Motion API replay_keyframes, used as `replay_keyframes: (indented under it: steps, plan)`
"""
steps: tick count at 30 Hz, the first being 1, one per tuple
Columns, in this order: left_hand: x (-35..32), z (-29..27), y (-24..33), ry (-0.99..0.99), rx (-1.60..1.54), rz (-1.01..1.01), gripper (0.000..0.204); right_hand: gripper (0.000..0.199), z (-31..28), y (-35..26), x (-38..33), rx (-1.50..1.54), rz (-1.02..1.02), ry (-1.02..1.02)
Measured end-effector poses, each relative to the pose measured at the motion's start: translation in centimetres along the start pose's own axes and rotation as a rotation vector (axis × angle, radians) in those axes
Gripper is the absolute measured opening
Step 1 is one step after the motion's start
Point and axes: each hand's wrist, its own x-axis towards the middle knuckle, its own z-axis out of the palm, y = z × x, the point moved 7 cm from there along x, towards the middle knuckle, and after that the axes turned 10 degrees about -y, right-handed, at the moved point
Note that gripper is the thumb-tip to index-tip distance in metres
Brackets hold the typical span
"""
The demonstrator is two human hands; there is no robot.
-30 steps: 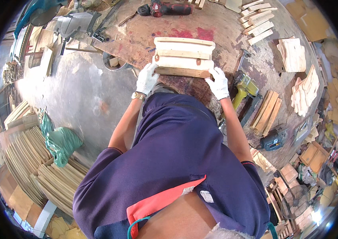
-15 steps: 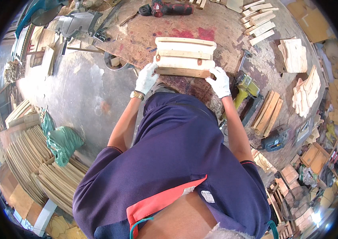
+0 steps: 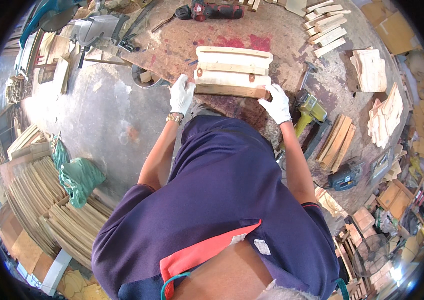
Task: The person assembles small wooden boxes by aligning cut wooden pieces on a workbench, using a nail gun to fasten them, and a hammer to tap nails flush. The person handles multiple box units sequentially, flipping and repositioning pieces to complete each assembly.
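A small wooden assembly of pale slats (image 3: 233,76) lies on the worktable in front of me. Its two side pieces have curved ends, and a brown slat (image 3: 232,90) runs along its near edge. Two reddish-brown spots mark the middle slat. My left hand (image 3: 180,95), in a white glove, is beside the left end, its fingers stretched out and apart from the wood. At the near right corner my right hand (image 3: 277,103), also gloved, has thumb and fingers closed around the end of the brown slat.
Right of the assembly lie a hammer (image 3: 308,74), a yellow-green nail gun (image 3: 311,111), wooden strips (image 3: 336,142) and a jigsaw (image 3: 346,176). Stacked cut boards (image 3: 368,70) are farther right. A cordless drill (image 3: 210,11) lies at the back. A round tin (image 3: 145,76) stands left.
My left hand has come off the left end of the assembly and straightened its fingers. The right hand stays at its corner with a slight shift.
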Motion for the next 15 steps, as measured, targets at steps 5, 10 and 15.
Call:
replay_keyframes:
  steps: [5, 10, 15]
  plan:
    - [2.0, 2.4, -3.9, -0.241, -0.094, -0.196, 0.032, 0.038, 0.3, 0.3, 0.2, 0.033, 0.024, -0.052]
    - [2.2, 3.6, -4.7, -0.342, -0.603, -0.43, 0.038, 0.037, 0.3, 0.5, 0.2, 0.006, -0.016, -0.041]
    - [1.6, 3.1, -1.2, -0.472, -0.58, -0.356, 0.034, 0.037, -0.1, 0.5, 0.0, 0.065, -0.012, -0.044]
